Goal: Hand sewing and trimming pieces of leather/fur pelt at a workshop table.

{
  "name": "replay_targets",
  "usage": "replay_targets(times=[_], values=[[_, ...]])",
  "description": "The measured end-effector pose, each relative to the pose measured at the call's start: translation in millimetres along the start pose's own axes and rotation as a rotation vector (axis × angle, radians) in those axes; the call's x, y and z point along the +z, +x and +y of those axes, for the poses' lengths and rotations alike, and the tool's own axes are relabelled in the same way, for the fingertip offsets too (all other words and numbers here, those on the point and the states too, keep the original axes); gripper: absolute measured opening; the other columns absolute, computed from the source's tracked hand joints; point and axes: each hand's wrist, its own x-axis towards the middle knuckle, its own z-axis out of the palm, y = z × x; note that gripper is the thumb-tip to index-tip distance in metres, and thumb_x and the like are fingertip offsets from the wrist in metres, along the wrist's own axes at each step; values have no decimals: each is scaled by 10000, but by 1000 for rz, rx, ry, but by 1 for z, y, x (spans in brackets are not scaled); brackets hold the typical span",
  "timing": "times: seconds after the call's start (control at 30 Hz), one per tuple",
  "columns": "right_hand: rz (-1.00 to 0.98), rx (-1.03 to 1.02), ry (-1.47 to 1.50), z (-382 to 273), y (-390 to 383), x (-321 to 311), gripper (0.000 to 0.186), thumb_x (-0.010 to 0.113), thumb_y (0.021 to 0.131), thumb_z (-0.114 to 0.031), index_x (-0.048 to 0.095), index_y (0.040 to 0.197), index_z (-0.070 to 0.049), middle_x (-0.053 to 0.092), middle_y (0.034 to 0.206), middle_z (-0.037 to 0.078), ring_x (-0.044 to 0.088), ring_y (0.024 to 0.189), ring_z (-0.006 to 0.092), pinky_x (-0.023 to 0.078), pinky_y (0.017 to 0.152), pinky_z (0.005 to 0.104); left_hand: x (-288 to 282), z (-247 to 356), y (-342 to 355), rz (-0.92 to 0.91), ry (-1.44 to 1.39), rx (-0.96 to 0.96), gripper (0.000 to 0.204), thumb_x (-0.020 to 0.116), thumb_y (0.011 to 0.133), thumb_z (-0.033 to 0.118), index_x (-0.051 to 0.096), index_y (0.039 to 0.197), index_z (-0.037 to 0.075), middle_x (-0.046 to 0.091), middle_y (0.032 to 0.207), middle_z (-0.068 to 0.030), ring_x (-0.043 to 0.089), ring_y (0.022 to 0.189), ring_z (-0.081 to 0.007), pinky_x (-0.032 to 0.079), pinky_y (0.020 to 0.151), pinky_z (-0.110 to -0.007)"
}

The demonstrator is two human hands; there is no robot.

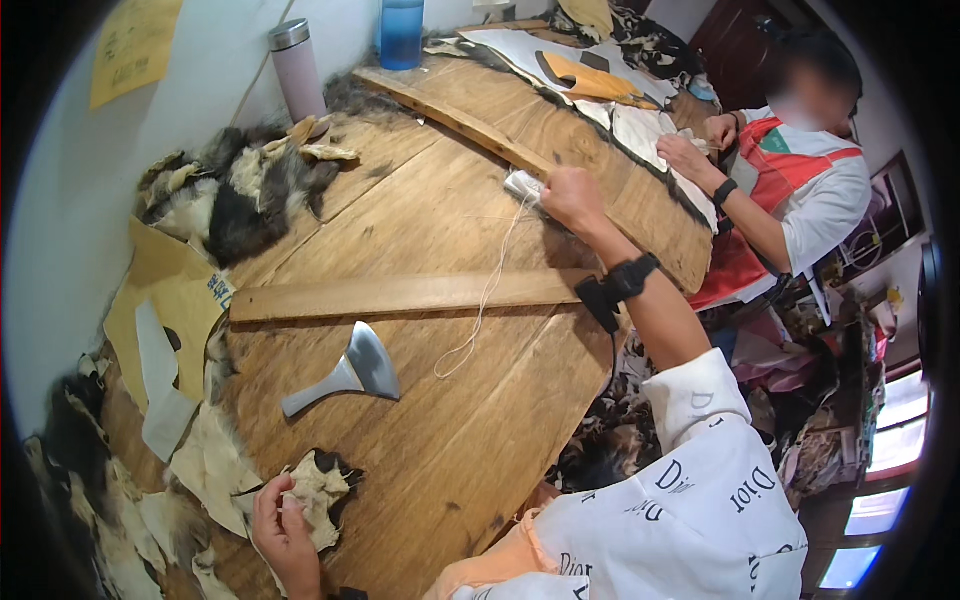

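Note:
My right hand point(573, 202) is closed at the far middle of the table, beside a long wooden strip. From its fingers sticks out a spool of white thread point(522, 187). The loose thread point(493, 285) runs down over a flat wooden board and ends in a loop on the tabletop. Low at the left, my left hand point(284, 532) has its fingers curled together against a pale hide scrap with dark fur edges point(322, 490). Whatever its fingertips pinch is too small to make out. Between the hands lies a fan-shaped metal blade with a handle point(368, 365).
Fur pieces point(255, 190) and a yellow paper pattern point(200, 270) line the left side. The wooden strip point(470, 130) and the flat board point(420, 294) cross the table. A pink bottle point(298, 75) and blue cup point(401, 35) stand behind. At right, a co-worker point(800, 170) handles a hide.

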Motion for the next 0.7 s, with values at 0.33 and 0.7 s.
replay_targets(times=[0.33, 0.7], values=[[-192, -11, 329, -42, -79, -116, 180, 652, 735, -201, 688, 803, -38, 628, 677, 124, 598, 606, 223, 465, 583, 328, -6, 5, 11, -32, -88, -24, 241, 496, 864, 37, 570, 1083, -31, 573, 936, -61, 540, 736, -109, 451, 658, -229], [-420, -964, 892, -231, -138, -149, 61, 661, 722, -20, 655, 776, -47, 561, 672, 54, 516, 532, 161, 409, 489, 277, 26, 41, 28, -497, -727, -6, 422, 561, 856, 37, 470, 1268, 25, 550, 698, 39, 420, 569, -26, 359, 523, -184]])
